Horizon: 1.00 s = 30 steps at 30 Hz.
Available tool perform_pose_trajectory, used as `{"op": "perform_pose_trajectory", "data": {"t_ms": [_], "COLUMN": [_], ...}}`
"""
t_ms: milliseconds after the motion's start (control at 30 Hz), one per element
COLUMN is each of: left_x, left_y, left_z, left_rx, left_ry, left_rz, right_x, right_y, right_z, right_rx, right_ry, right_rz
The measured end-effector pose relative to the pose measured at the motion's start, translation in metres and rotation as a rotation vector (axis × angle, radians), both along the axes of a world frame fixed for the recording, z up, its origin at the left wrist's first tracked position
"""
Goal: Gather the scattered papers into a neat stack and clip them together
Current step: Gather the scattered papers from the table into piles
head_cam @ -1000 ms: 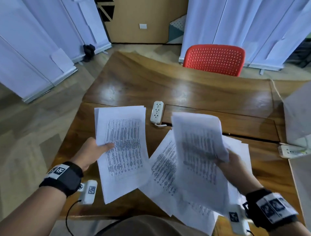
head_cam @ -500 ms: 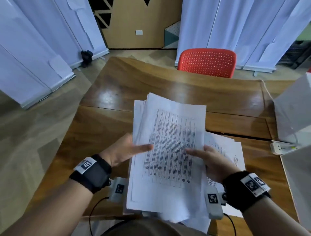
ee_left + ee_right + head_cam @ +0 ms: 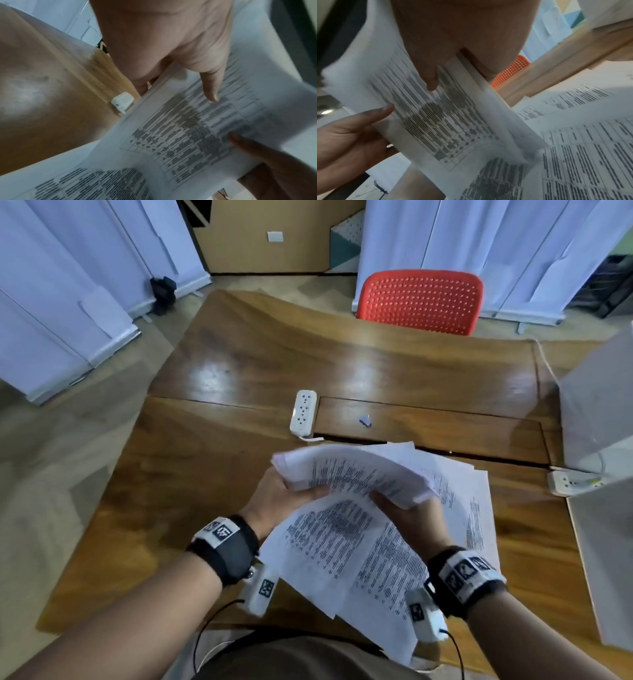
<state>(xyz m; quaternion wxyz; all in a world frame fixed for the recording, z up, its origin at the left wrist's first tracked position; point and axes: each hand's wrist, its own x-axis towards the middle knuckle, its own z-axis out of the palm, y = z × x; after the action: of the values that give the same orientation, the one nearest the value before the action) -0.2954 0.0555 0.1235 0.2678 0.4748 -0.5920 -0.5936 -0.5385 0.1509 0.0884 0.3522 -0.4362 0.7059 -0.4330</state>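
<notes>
The left hand [image 3: 281, 501] and the right hand [image 3: 411, 508] each gripped an end of a lifted bundle of papers [image 3: 356, 474], thumbs on the printed face and fingers curled underneath, so the bundle bowed upward between them above the near part of the tabletop [image 3: 212, 474]. Both wrist views showed the same pinch, somewhat blurred. More loose sheets [image 3: 342, 553] lay spread under and beside the hands, some reaching past the near edge and others fanned toward the right edge.

By my reading, the gathering step was in hand and not finished: the bundle's edges were uneven and several sheets remained on the wood. The next move probably called for setting the bundle onto those sheets, or sliding them under it, then tapping the edges square on the tabletop.

A small pale object [image 3: 365, 421], possibly the clip, lay on the recessed panel toward the far side, apart from the papers; it was too small to identify. A white power strip [image 3: 302, 414] sat just left of it, another [image 3: 572, 482] at the right edge beside a white box [image 3: 599, 412]. A red chair [image 3: 419, 301] stood beyond the far edge. Nothing blocked the hands, though overhanging sheets could slip off.
</notes>
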Motion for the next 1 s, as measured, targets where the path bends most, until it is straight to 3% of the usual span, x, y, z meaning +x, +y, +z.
{"op": "perform_pose_trajectory", "data": {"t_ms": [200, 367, 500, 600, 700, 900, 1000], "left_x": [-0.009, -0.009, -0.009, -0.014, -0.018, -0.024, -0.028], "left_y": [-0.003, -0.015, -0.015, -0.018, -0.021, -0.021, -0.029], "left_z": [0.004, 0.002, -0.021, -0.029, -0.033, -0.051, -0.047], "left_rx": [-0.029, -0.028, 0.07, -0.002, -0.054, -0.083, -0.07], "left_ry": [0.032, 0.116, 0.014, -0.047, -0.044, -0.114, -0.041], "left_rz": [0.068, 0.065, -0.064, -0.028, 0.022, 0.0, 0.079], "right_x": [0.003, -0.002, 0.0, 0.003, 0.005, 0.009, 0.003], "right_y": [-0.017, -0.013, -0.015, -0.019, -0.02, -0.026, -0.027], "right_z": [-0.005, 0.001, -0.015, -0.017, -0.017, -0.038, -0.033], "right_rx": [0.051, -0.088, 0.07, 0.01, -0.062, 0.005, -0.071], "right_ry": [0.029, 0.144, 0.116, 0.171, 0.128, -0.044, -0.004], "right_rz": [-0.066, -0.029, -0.012, -0.126, -0.199, -0.172, -0.211]}}
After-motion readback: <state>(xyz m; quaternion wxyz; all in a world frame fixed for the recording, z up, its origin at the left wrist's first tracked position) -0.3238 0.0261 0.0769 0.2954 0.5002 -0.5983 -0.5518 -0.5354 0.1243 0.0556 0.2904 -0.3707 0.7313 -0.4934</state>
